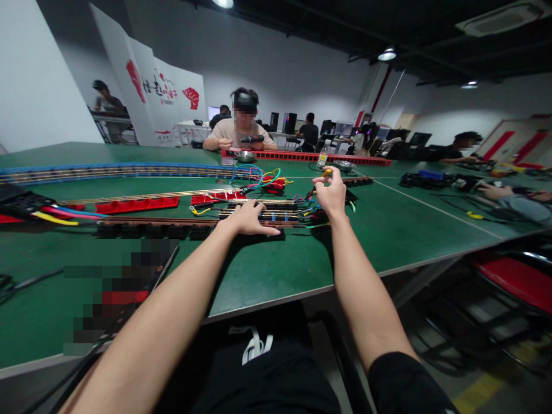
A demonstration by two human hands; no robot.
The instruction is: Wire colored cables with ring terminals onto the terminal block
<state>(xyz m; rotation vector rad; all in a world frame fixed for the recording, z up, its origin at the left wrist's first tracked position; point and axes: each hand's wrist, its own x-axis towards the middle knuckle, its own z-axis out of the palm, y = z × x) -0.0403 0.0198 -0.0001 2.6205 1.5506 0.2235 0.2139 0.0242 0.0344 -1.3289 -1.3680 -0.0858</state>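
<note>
My left hand (250, 218) lies spread over a black-based rail assembly (276, 216) with metal strips and blue parts; its thumb points right along the near edge. At the right end of this assembly, thin coloured wires (308, 214) bunch together. Above them my right hand (332, 194) is raised, its fingers closed on a small yellow-ended thing (328, 171). The rest of that thing is hidden by the fingers, so its kind is unclear. A long brown rail on black blocks (159, 223) runs leftward from my left hand.
Behind lie red rail bases (137, 204), a curved blue track (125, 171) and looped wires (259, 175). A long red frame (302, 156), metal bowl (245, 156) and bottle (323, 154) stand farther back. A co-worker (241, 123) sits opposite; another person's hands (495, 191) are at right.
</note>
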